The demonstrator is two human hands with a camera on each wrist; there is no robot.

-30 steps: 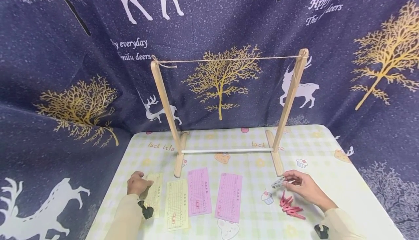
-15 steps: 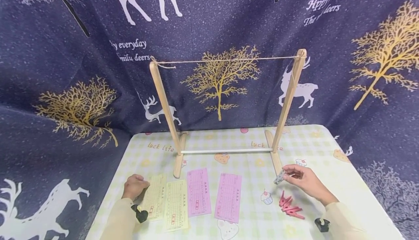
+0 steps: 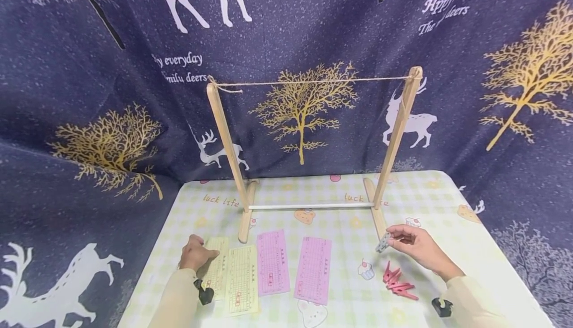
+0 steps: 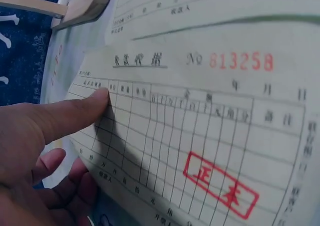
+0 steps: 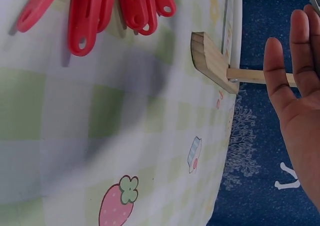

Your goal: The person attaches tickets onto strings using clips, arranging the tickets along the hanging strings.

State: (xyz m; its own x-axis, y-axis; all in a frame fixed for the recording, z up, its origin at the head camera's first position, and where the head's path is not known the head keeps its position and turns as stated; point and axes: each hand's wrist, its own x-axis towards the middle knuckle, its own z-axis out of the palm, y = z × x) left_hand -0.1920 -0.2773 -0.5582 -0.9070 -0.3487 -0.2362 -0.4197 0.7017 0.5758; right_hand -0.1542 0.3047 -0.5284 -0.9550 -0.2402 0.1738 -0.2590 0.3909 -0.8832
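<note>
At the front left, my left hand (image 3: 195,254) pinches the edge of the leftmost yellow receipt slip (image 3: 218,263). In the left wrist view its thumb (image 4: 80,113) lies on the printed face, with the other fingers curled at the slip's underside. Beside it lies a second yellow receipt slip (image 3: 241,281), then two pink receipt slips, one nearer the middle (image 3: 273,261) and one farther right (image 3: 313,271). On the right, my right hand (image 3: 418,248) holds a small grey clothespin (image 3: 383,243) between thumb and fingertips, above several red clothespins (image 3: 396,282).
A wooden stand (image 3: 394,139) with a string (image 3: 309,81) tied between its two posts stands behind the slips. A white rod (image 3: 311,206) joins its feet. A checked cloth (image 3: 349,298) covers the table, and a dark blue curtain (image 3: 277,30) hangs behind.
My left hand drew back left a little, then moved right over the leftmost yellow slip, which has shifted slightly right. The grey clothespin has tilted steeper and my right hand has risen slightly.
</note>
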